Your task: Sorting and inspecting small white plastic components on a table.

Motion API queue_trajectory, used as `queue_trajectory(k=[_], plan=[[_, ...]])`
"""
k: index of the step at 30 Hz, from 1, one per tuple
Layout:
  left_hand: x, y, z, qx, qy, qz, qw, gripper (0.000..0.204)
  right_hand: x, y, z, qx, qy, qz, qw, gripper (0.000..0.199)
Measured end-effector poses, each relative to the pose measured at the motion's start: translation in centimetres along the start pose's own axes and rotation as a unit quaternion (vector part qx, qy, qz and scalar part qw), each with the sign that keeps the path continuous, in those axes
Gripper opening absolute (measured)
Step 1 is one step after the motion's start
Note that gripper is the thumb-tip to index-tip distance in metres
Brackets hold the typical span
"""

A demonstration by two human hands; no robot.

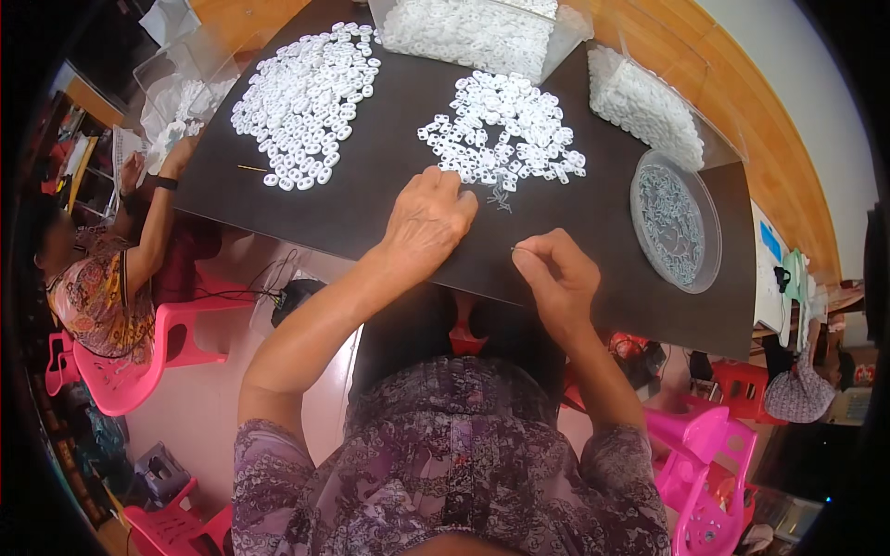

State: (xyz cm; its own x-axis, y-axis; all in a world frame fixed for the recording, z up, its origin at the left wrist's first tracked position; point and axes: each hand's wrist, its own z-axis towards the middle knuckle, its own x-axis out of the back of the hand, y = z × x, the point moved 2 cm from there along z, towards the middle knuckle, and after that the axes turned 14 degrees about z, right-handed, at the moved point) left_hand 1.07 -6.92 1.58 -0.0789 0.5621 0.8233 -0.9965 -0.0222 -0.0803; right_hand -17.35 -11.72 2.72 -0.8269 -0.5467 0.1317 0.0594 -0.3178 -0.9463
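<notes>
My left hand (428, 222) is closed at the near edge of a loose pile of small white plastic pieces (510, 120), its fingers curled down; whatever they grip is hidden. Just right of its fingertips lies a little heap of thin grey screws (501, 195). Nearer the table edge, my right hand (561, 273) pinches thumb and forefinger together. A tiny dark tip, apparently of a screw (514, 247), pokes out of that pinch. The two hands are apart.
Rounded white two-holed pieces (306, 102) are heaped at the left of the dark table (371, 167). Clear bins of white pieces (473, 37) (649, 111) stand behind. A round dish of screws (640, 199) sits right. Another person (111, 278) works at left, on a pink chair (125, 385).
</notes>
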Motion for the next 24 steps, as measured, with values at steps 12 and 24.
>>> queue_trajectory(k=[12, 24], plan=[[-0.2, 1.2, -1.0, 0.072, 0.048, -0.088, 0.992, 0.012, -0.5, 0.2, 0.2, 0.022, -0.003, -0.018, 1.0, 0.001], [1.4, 2.1, -1.6, 0.145, 0.003, -0.271, 0.952, 0.013, -1.2, 0.7, 0.1, -0.029, 0.021, 0.033, 0.999, 0.005]])
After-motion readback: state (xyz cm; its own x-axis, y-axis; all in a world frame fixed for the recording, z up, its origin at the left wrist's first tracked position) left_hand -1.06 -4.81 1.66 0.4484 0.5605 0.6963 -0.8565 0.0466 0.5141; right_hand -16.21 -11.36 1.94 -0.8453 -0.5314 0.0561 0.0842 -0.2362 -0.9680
